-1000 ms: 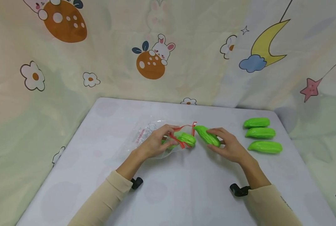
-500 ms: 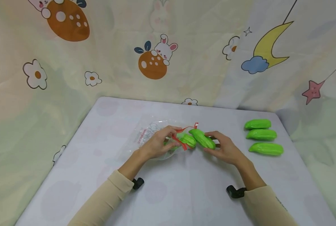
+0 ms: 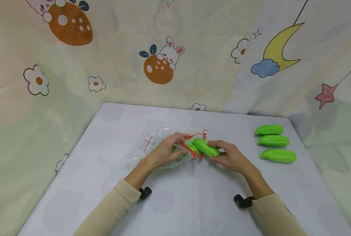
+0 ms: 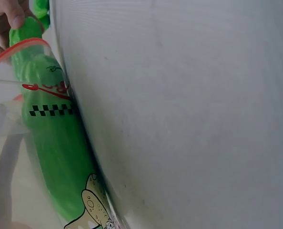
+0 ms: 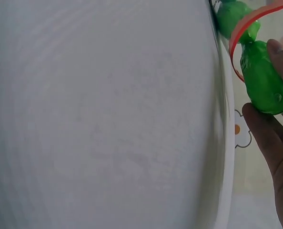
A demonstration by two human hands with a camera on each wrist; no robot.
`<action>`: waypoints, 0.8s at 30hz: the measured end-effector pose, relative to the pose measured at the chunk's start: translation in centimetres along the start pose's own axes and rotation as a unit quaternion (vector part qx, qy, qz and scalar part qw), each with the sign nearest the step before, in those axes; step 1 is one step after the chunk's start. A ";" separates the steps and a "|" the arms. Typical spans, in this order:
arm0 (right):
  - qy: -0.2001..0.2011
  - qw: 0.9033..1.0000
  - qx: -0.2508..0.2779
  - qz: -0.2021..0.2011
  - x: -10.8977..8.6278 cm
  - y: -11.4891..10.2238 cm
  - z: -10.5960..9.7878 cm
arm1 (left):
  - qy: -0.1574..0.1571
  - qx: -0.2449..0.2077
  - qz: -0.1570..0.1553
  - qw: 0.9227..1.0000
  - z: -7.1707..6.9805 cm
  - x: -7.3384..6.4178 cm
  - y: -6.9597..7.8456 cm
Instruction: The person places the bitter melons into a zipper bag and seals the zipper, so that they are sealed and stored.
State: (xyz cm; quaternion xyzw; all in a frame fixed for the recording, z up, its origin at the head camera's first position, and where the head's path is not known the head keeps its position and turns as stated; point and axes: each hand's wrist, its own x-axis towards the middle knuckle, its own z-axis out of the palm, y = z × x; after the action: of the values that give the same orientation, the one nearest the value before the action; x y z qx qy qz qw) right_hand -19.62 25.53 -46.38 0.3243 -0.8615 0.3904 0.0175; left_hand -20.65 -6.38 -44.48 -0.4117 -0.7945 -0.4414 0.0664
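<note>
In the head view my right hand (image 3: pixel 230 158) holds a bright green, ridged bitter melon (image 3: pixel 206 148) between thumb and fingers. Its far end is at the red-edged mouth of a clear plastic bag (image 3: pixel 144 142). My left hand (image 3: pixel 166 149) pinches the bag's near mouth edge, keeping it spread. Another bitter melon (image 4: pixel 60 148) lies inside the bag, seen through the printed film in the left wrist view. From the right wrist, the red rim (image 5: pixel 235 40) loops around the end of the held bitter melon (image 5: pixel 265 78), which meets the one inside.
Three more bitter melons (image 3: pixel 272 141) lie in a column at the right side of the white table (image 3: pixel 178 203). A patterned cloth (image 3: pixel 205 65) hangs behind the table. Black wrist cameras (image 3: pixel 243 201) sit at both cuffs.
My right hand has moved left and slightly nearer with its bitter melon, from beside the bag into its mouth. My left hand keeps its grip on the edge with little movement.
</note>
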 end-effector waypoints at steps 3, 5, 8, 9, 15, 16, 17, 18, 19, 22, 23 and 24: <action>-0.010 1.000 0.003 0.000 0.1 0.0 0.1 | 0.002 0.000 -0.003 1.000 0.0 0.0 0.0; -0.014 1.000 0.006 0.004 0.1 -0.2 0.1 | 0.002 0.000 -0.003 1.000 -0.1 0.0 0.0; -0.015 1.000 0.012 0.012 0.2 -0.4 0.2 | 0.002 0.000 0.000 1.000 -0.1 0.1 0.0; -0.014 1.000 0.014 0.015 0.2 -0.5 0.2 | 0.003 -0.001 0.000 1.000 -0.1 0.1 0.0; -0.003 1.000 0.008 -0.001 0.5 -0.7 0.4 | 0.000 -0.005 -0.003 1.000 0.0 0.1 0.0; -0.001 1.000 0.006 -0.007 0.5 -0.7 0.4 | -0.001 -0.006 -0.005 1.000 0.0 0.1 0.0; 0.003 1.000 0.005 -0.014 0.5 -0.7 0.4 | -0.003 -0.007 -0.008 1.000 0.1 0.1 0.1; 0.005 1.000 0.006 -0.019 0.6 -0.7 0.5 | -0.006 -0.008 -0.012 1.000 0.1 0.1 0.1; 0.007 1.000 0.009 -0.022 0.6 -0.8 0.5 | -0.007 -0.009 -0.015 1.000 0.1 0.1 0.1; 0.005 1.000 0.020 -0.020 0.7 -0.9 0.7 | -0.008 -0.013 -0.020 1.000 0.2 0.1 0.2; 0.004 0.999 0.028 -0.019 0.8 -0.9 0.8 | -0.008 -0.015 -0.020 1.000 0.3 0.1 0.2; 0.002 0.999 0.035 -0.015 0.9 -1.0 0.9 | -0.006 -0.016 -0.019 1.000 0.3 0.1 0.2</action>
State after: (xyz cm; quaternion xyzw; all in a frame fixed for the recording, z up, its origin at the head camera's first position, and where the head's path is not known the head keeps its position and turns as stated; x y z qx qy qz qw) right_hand -19.58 23.96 -46.08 0.3368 -0.8421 0.4210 0.0136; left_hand -20.50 -6.04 -44.46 -0.4004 -0.7952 -0.4530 0.0463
